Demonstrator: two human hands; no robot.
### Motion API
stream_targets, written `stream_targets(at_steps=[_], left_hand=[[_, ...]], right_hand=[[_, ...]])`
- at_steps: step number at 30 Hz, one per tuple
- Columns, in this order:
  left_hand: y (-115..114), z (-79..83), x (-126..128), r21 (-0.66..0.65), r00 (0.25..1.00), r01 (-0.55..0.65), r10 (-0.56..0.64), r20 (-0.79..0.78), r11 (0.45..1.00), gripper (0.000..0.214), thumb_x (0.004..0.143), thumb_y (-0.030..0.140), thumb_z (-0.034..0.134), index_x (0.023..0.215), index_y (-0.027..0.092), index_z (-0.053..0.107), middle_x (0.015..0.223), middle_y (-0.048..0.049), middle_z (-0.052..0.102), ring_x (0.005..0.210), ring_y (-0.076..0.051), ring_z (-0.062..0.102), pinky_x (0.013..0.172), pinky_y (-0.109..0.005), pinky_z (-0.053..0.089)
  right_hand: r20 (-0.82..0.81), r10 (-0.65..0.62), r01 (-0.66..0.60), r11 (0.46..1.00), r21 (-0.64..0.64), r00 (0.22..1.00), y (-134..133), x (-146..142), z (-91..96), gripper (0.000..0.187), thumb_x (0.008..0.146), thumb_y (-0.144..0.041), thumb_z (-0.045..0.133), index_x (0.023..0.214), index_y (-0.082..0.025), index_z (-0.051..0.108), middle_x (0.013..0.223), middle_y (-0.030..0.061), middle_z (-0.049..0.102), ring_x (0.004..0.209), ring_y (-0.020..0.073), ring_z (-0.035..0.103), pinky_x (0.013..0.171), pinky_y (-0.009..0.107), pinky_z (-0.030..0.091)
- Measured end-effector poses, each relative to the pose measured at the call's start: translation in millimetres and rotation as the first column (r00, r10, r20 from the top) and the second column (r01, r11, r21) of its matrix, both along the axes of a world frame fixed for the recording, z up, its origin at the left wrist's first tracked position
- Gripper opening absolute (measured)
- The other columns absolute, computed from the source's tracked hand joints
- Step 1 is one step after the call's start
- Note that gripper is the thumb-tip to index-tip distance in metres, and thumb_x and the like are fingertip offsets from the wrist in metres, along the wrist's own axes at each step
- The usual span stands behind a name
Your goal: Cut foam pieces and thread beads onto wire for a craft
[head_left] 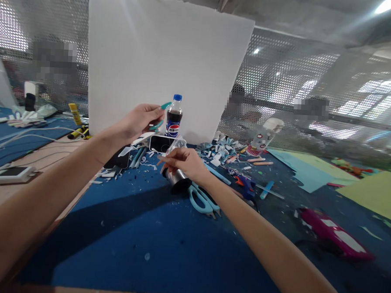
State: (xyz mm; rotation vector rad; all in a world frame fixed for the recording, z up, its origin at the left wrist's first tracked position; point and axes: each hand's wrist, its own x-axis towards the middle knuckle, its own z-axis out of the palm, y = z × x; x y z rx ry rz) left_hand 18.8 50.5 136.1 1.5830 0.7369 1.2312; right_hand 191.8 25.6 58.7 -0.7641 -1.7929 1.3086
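My left hand [147, 117] is raised in front of the white board, its fingers closed on a curved teal piece [165, 105] whose ends stick out beyond the fingers. Lower down, my right hand [183, 161] has its fingertips pinched together; what lies between them is too small to tell. Directly below that hand is a silver spool with black ends [178, 180], tilted on the blue table and partly hidden by the fingers. Light-blue-handled scissors [201, 201] lie beside the spool, under my right wrist. Behind the hands stands a cola bottle with a blue cap [174, 117].
A phone [162, 144] leans near the bottle. Paper scraps [223, 150] are heaped to its right. A blue glue gun [247, 187], a magenta case [337, 235] and coloured paper sheets [307, 172] occupy the right side. A white board [167, 53] and mesh screens stand behind.
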Motion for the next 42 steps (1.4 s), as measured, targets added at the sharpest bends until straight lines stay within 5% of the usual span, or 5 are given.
stream_targets(at_steps=[8, 14, 23, 36, 42], left_hand=[[2, 3.3, -7, -0.108, 0.958, 0.141, -0.108, 0.265, 0.984, 0.030, 0.086, 0.023, 0.045, 0.057, 0.015, 0.045, 0.056, 0.0028, 0.044, 0.072, -0.013, 0.059, 0.075, -0.034, 0.049], [-3, 6.9, -10, -0.167, 0.908, 0.333, -0.268, 0.322, 0.928, 0.034, 0.087, 0.024, 0.044, 0.054, 0.016, 0.038, 0.050, 0.0052, 0.033, 0.044, -0.005, 0.040, 0.050, -0.017, 0.043], [5, -0.2, -10, 0.045, 0.962, 0.234, -0.238, 0.130, 0.971, 0.032, 0.087, 0.028, 0.047, 0.057, 0.015, 0.045, 0.053, 0.0036, 0.037, 0.045, -0.006, 0.034, 0.044, -0.019, 0.027], [26, -14.0, -15, 0.394, 0.965, 0.007, 0.097, -0.243, 0.919, 0.031, 0.086, 0.032, 0.044, 0.059, 0.017, 0.043, 0.055, 0.0031, 0.037, 0.047, -0.008, 0.031, 0.047, -0.024, 0.024], [25, -34.8, -3, 0.738, 0.644, 0.105, 0.520, -0.562, 0.667, 0.021, 0.088, 0.020, 0.036, 0.071, 0.016, 0.049, 0.068, -0.0033, 0.051, 0.062, -0.013, 0.046, 0.060, -0.026, 0.038]], right_hand=[[0.053, -0.001, -0.006, 0.990, 0.139, 0.999, 0, 2, -0.5, 0.018, 0.075, -0.031, 0.065, 0.067, -0.017, 0.058, 0.066, 0.0031, 0.066, 0.062, 0.0123, 0.062, 0.062, 0.027, 0.046], [-0.066, 0.079, -0.078, 0.997, 0.011, 0.995, -3, 3, 4.4, 0.021, 0.075, -0.032, 0.066, 0.066, -0.016, 0.054, 0.063, 0.0025, 0.065, 0.065, 0.0147, 0.065, 0.069, 0.032, 0.049], [-0.178, 0.128, -0.164, 0.965, -0.205, 0.976, 3, 9, 2.1, 0.023, 0.074, -0.032, 0.067, 0.070, -0.015, 0.053, 0.063, -0.0024, 0.058, 0.041, 0.0008, 0.037, 0.041, 0.016, 0.028], [-0.366, -0.100, -0.035, 0.938, -0.345, 0.925, 7, 2, -3.4, 0.031, 0.075, -0.042, 0.065, 0.065, -0.014, 0.056, 0.034, -0.0113, 0.026, 0.034, 0.0022, 0.014, 0.035, 0.016, 0.016], [-0.328, -0.149, 0.023, 0.934, -0.357, 0.933, 11, 2, -10.7, 0.032, 0.069, -0.042, 0.070, 0.069, -0.014, 0.056, 0.035, -0.0122, 0.028, 0.035, 0.0013, 0.014, 0.035, 0.015, 0.016]])
